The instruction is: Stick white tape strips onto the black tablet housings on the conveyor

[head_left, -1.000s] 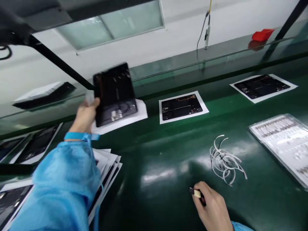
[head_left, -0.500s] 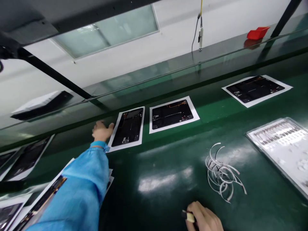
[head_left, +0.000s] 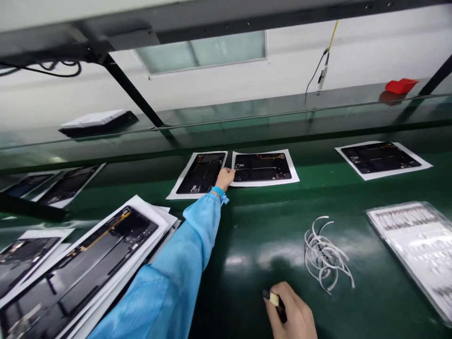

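My left hand, in a blue sleeve, reaches forward, its fingers closed at the left edge of a dark tablet panel on a white sheet. Whether it grips the panel alone or the sheet too cannot be made out. Just left of that hand lies another tablet panel, also on white paper. Low in the view, my right hand is closed around a small black and pale yellow piece, held above the green bench; its kind is unclear.
Curled white strips lie right of centre, beside a clear-edged tray of small parts. A stack of panels on paper fills the lower left. Another panel lies far right. A red bin stands on the shelf behind.
My left hand has moved right, from the left side of the first panel to the left edge of the second. My right hand still holds the small piece. The view has shifted.
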A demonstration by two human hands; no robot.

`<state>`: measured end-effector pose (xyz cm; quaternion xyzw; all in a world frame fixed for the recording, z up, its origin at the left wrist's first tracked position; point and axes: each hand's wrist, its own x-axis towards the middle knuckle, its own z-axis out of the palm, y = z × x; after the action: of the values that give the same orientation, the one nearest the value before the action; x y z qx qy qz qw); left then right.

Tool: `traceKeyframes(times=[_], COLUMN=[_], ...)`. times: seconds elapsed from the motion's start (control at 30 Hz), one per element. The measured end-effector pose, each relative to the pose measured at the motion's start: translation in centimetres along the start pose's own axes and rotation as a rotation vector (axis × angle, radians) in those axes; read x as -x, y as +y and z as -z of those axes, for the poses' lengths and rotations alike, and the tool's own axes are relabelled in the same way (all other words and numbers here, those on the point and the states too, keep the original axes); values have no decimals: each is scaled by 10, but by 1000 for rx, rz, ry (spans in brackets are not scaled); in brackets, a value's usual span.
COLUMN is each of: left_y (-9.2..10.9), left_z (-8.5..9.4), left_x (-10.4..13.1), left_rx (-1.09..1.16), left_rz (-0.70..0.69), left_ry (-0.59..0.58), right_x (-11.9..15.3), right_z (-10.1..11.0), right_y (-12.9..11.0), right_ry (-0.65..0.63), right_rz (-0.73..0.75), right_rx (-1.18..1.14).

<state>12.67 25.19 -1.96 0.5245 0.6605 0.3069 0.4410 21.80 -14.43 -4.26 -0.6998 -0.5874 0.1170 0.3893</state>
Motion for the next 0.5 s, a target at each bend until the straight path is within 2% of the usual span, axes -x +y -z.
traceKeyframes(times=[0.13,0.2,0.27,0.37,0.5], left_y=[6,4,-4,-35,-98], left_z=[-4,-4,5,35,80], left_x=[35,61,95,162,271], left_rx=[273,393,494,604,697], left_rz=[46,66,81,104,176], left_ry=[-92,-150,-205,-233,-131], right_x=[-3,-5,-6,-8,-8], right_z=[9,13,18,24,28], right_y=[-1,-1,-1,1,4], right_ry=[-46,-64,-77,-100,-211], right_rz=[-6,-2,3,-16,-57], right_rx=[-52,-67,-64,-41,-70])
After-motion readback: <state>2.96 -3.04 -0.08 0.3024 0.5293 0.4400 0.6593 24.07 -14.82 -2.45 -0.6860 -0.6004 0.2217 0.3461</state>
